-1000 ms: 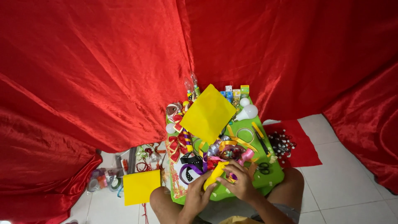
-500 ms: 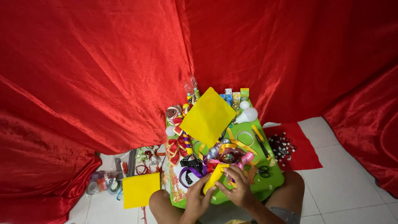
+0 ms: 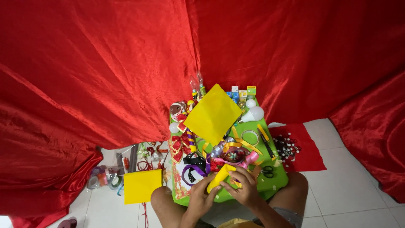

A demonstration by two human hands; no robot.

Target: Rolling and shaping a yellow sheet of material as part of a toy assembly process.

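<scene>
Hands first: the left hand [image 3: 201, 195] and the right hand [image 3: 241, 189] both close around a small rolled piece of yellow paper [image 3: 220, 177], the left gripping its lower end from seven o'clock, the right curled over it from four o'clock with fingers bent on the roll. The roll sits tilted, just above the near edge of a low bright green table [image 3: 276, 180], between the person's bare knees.

Just beyond the roll, at twelve o'clock from it, lies a tangle of purple, yellow and pink ribbon [image 3: 230, 155], touching a pink spool. At ten o'clock from the hands lies a loop of black and purple ribbon [image 3: 195, 166], and past it a red and gold ribbon bow [image 3: 180, 145]. At two o'clock from the hands rests a pair of black-handled scissors [image 3: 267, 171], near the table's right edge.

Farther up the table a large flat yellow square sheet [image 3: 213, 113] stands on one corner like a diamond, covering the middle. At three o'clock from it lies a white light bulb [image 3: 254, 113], and small coloured boxes [image 3: 241, 91] line the far end.

On the tiled floor at nine o'clock from the hands sits a second yellow square sheet [image 3: 142, 186], with rolls of tape beside it. At three o'clock a red felt sheet [image 3: 308, 154] lies under a heap of small dark beads. A red satin curtain [image 3: 105, 63] fills everything behind.
</scene>
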